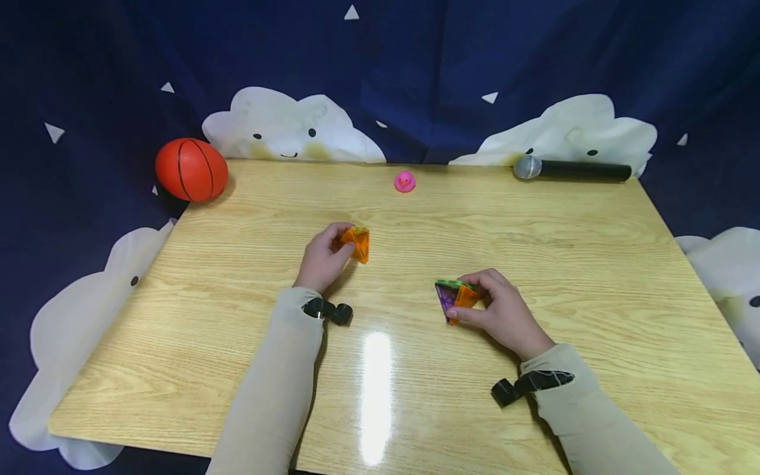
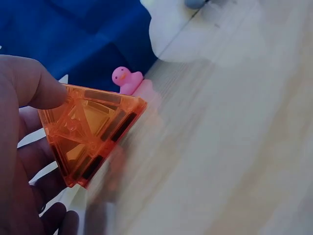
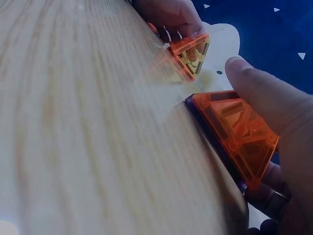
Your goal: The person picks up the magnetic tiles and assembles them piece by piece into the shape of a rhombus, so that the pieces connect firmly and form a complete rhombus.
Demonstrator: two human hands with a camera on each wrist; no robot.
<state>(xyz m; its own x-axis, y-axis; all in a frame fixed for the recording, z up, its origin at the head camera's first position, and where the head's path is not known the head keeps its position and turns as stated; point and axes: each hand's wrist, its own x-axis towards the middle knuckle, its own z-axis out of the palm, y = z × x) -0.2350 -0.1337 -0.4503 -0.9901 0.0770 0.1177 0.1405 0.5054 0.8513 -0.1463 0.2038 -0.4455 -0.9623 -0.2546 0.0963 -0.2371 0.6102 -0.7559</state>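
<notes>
Near the middle of the table, my left hand (image 1: 325, 258) pinches a small pyramid of translucent magnetic tiles (image 1: 361, 245), orange with a yellow side. In the left wrist view its orange triangular face (image 2: 90, 129) shows, with the thumb on its upper edge and the other fingers behind. Nearer and to the right, my right hand (image 1: 501, 310) holds a second magnetic-tile pyramid (image 1: 449, 298) between thumb and fingers. Its sides are purple and orange, with a green tile on top. The right wrist view shows its orange face (image 3: 239, 129) beside the purple edge. The two pyramids are apart.
A red ball (image 1: 192, 169) with black lines sits at the table's back left corner. A pink toy duck (image 1: 405, 181) stands at the back middle, and a black microphone (image 1: 572, 169) lies at the back right. Behind hangs a dark blue curtain (image 1: 404, 66) with clouds.
</notes>
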